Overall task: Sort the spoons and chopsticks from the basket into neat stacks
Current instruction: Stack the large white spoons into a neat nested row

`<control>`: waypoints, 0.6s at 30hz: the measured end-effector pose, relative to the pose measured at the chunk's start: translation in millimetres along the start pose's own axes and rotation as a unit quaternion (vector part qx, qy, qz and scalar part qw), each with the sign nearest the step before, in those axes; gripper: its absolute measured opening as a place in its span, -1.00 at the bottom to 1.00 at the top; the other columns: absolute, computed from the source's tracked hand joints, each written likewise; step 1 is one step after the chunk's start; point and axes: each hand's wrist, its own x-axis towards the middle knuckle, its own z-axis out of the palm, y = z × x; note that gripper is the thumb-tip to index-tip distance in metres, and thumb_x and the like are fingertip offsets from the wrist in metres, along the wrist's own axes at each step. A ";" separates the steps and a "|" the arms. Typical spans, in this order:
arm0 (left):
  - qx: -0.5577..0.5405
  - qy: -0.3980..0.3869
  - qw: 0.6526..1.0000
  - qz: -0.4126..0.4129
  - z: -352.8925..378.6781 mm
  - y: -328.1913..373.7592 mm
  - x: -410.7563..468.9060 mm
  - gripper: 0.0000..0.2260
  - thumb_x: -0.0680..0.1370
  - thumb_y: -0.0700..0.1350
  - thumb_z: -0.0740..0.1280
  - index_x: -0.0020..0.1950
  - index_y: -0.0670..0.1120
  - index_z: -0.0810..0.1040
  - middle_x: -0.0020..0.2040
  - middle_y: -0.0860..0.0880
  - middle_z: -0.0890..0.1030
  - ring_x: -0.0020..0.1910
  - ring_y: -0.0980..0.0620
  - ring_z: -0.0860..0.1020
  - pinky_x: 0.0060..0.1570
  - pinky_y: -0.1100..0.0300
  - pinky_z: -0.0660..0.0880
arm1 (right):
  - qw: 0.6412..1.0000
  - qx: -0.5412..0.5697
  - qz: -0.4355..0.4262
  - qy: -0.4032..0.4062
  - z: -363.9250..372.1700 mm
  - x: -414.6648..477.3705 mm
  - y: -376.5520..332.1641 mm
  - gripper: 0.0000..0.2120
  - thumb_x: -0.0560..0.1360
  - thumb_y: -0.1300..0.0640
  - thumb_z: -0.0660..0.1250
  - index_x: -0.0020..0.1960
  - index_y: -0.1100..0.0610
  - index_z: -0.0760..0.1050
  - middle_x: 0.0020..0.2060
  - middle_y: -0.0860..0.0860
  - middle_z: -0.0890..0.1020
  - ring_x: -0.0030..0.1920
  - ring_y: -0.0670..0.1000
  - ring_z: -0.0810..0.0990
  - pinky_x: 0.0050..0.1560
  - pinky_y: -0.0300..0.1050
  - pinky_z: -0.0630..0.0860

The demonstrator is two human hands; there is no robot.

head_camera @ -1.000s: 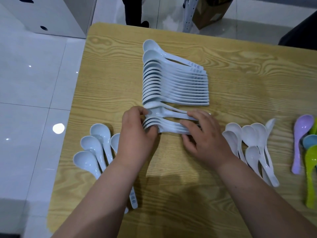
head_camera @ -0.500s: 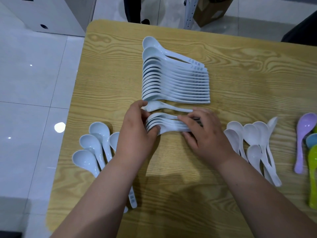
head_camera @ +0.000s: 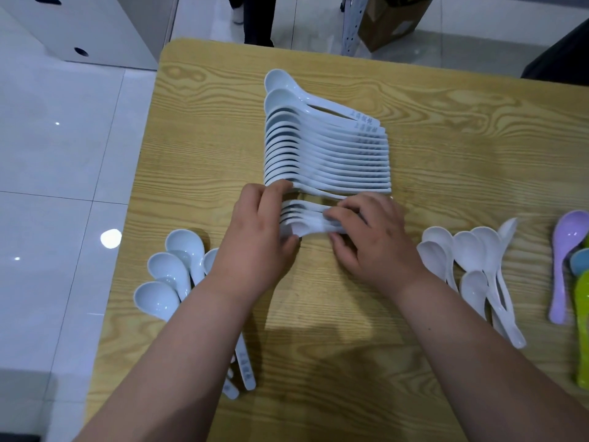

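Gripping a short bundle of spoons beside the long row

Two bare hands hold a short nested bundle of white plastic soup spoons (head_camera: 306,218) on the pale wood-grain table (head_camera: 446,138), just on the near side of the long overlapping row of white plastic soup spoons (head_camera: 328,154). The left hand (head_camera: 255,237) curls round the bowls and the right hand (head_camera: 376,240) pinches the handles. Nearer than the row and to its left lie loose white spoons (head_camera: 165,275), bowls up. To its right are another loose white cluster (head_camera: 478,260), then a lilac plastic spoon (head_camera: 564,260) and a lime-green one (head_camera: 583,330). Beyond the row stands a brown cardboard box (head_camera: 392,17).
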 end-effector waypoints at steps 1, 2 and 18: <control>0.004 0.001 1.000 -0.001 0.0 0.0 0.0 -0.32 0.35 -0.25 0.54 0.43 -0.12 0.39 0.16 -0.13 0.41 0.10 -0.10 0.49 0.06 0.20 0.40 | 1.000 -0.002 0.000 -0.001 0.1 -0.8 -0.3 -0.75 0.49 0.10 0.41 0.15 0.12 0.63 0.05 0.06 0.59 0.11 0.16 0.55 0.14 0.12 0.42; 0.009 0.001 1.000 -0.002 0.3 0.3 -0.3 -0.32 0.35 -0.25 0.54 0.43 -0.11 0.39 0.15 -0.12 0.41 0.07 -0.11 0.50 0.04 0.19 0.41 | 1.000 -0.003 -0.001 -0.004 0.1 -1.9 -0.1 -0.75 0.49 0.08 0.41 0.15 0.11 0.63 0.05 0.05 0.59 0.11 0.15 0.55 0.13 0.12 0.42; 0.072 0.054 0.996 -0.013 -2.1 -11.8 19.9 -0.39 0.36 -0.26 0.51 0.38 -0.23 0.40 0.11 -0.23 0.45 0.04 -0.23 0.48 0.03 0.05 0.42 | 0.999 -0.004 0.030 -0.045 12.0 14.6 9.5 -0.58 0.59 -0.04 0.31 0.39 0.10 0.45 0.46 0.24 0.37 0.54 0.28 0.24 0.47 0.38 0.19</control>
